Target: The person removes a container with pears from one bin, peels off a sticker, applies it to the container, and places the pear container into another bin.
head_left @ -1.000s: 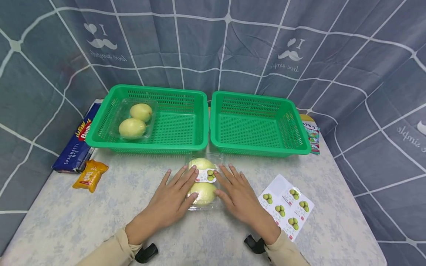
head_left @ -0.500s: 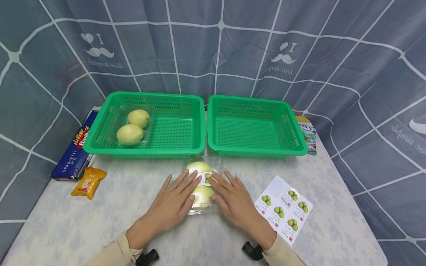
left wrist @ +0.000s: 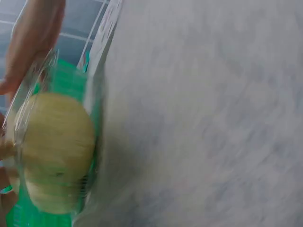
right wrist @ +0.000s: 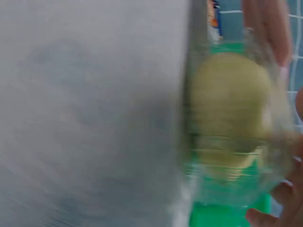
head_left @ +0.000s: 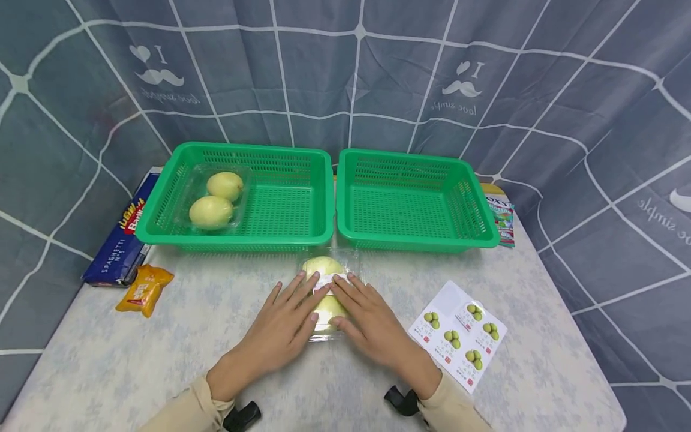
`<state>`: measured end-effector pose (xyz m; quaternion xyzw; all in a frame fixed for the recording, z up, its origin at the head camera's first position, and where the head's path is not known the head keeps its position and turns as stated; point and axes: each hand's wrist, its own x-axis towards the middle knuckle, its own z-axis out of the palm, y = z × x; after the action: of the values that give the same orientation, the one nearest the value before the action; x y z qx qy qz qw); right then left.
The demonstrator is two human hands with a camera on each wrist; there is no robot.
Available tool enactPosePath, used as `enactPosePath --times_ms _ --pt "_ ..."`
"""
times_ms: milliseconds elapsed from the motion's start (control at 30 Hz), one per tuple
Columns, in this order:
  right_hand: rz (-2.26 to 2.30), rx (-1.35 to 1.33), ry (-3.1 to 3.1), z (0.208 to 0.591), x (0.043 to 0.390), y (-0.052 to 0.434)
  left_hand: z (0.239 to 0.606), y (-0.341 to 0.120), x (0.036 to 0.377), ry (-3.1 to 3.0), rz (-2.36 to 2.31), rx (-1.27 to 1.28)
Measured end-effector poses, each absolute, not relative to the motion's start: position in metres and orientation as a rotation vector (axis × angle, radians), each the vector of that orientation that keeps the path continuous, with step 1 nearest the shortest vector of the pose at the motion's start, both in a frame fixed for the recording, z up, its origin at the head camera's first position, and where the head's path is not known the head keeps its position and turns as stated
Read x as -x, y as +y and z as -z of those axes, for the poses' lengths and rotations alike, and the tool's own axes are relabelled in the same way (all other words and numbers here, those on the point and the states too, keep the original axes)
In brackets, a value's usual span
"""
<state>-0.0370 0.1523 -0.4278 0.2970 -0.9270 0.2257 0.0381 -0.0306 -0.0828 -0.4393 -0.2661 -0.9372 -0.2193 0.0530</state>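
A clear plastic clamshell box (head_left: 328, 338) with two large pale-yellow oval fruits (head_left: 323, 266) inside stands mid-table, just in front of the baskets. Across its lid lies a white sticker (head_left: 327, 280), mostly covered by fingers. My left hand (head_left: 278, 330) lies over the left side of the lid with fingers extended, their tips at the sticker. From the right, my right hand (head_left: 376, 327) rests on the lid the same way, its fingertips on the sticker. In the left wrist view a fruit (left wrist: 57, 135) shows through the box wall; the right wrist view, blurred, shows one fruit (right wrist: 229, 99) likewise.
Behind stand two green baskets; the left basket (head_left: 281, 243) holds another box of two fruits (head_left: 212, 212), the right basket (head_left: 415, 243) is bare. A sticker sheet (head_left: 459, 336) lies right. Left are a spaghetti box (head_left: 116, 255) and an orange packet (head_left: 144, 291).
My right hand has slid left across the lid, its fingertips now over the sticker's printed fruit picture. The left hand stays nearly in place. The camera view has shifted slightly.
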Motion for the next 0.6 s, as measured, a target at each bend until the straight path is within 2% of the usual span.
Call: enactPosePath --times_ms 333,500,600 --pt "-0.889 -0.490 -2.879 0.431 0.037 0.164 0.442 -0.100 0.028 -2.877 0.753 0.635" --pt "-1.539 -0.135 -2.856 0.434 0.044 0.169 0.434 -0.120 0.031 -2.952 0.965 0.623" --pt "-1.984 0.035 -2.749 0.437 0.051 0.167 0.414 -0.142 0.041 -3.057 1.231 0.743"
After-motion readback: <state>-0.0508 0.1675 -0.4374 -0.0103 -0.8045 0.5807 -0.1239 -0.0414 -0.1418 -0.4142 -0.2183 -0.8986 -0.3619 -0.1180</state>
